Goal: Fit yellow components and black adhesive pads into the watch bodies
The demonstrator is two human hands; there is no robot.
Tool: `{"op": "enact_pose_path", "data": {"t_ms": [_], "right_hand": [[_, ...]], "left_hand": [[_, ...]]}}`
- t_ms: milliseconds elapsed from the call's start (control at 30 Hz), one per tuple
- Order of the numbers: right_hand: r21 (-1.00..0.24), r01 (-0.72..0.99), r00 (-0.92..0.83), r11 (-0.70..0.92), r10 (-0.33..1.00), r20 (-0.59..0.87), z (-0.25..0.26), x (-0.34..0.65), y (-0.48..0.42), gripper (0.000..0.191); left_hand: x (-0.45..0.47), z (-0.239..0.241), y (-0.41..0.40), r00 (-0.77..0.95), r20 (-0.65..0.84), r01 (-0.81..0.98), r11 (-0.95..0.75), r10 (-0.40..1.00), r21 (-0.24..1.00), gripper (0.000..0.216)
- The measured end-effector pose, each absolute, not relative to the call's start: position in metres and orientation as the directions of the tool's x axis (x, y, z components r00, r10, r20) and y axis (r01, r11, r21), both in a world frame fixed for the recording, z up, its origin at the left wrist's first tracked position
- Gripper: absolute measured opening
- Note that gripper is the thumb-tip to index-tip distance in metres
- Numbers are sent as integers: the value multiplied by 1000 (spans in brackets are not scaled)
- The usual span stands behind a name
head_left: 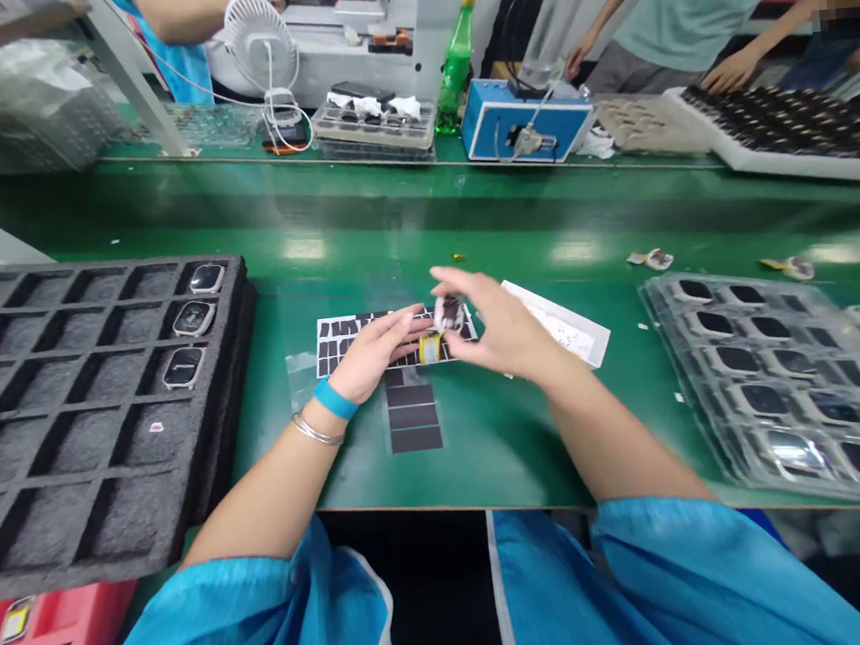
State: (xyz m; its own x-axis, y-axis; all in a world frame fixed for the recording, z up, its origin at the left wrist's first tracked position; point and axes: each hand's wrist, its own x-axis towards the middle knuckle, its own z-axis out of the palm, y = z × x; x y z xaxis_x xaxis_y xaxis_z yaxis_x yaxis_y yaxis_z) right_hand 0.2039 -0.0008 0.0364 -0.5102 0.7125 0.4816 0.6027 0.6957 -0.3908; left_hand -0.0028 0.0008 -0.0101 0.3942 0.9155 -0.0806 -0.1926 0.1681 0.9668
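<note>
While a grey foam tray [138, 514] with three smartwatches [194, 318] sits left and a clear blister tray [717, 400] of watch screens [738, 360] right, a black-sticker sheet [333, 344] lies beneath the hands. Small watch part [448, 313] between them: right hand [510, 328] pinches it; left hand [374, 355] flat, fingers extended, contact unclear.

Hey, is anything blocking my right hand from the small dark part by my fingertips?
Nothing visible is: your right hand curves around the small dark part. Your left hand is close on the other side, and the sheet of black pieces lies beneath, not between.
</note>
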Motion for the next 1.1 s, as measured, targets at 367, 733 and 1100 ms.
{"op": "enact_pose_path", "data": {"t_ms": [367, 733, 1100], "right_hand": [[-397, 373, -484, 839, 541, 688, 7, 183, -35, 80], [-551, 554, -144, 624, 724, 675, 15, 174, -43, 8], [-549, 543, -171, 636, 724, 668, 2, 170, -42, 18]], "left_hand": [[-8, -11, 0, 706, -119, -337, 479, 698, 810, 39], [1, 1, -8, 375, 66, -462, 124, 925, 878, 63], [7, -6, -11, 197, 238, -338, -162, 951, 927, 65]]}}
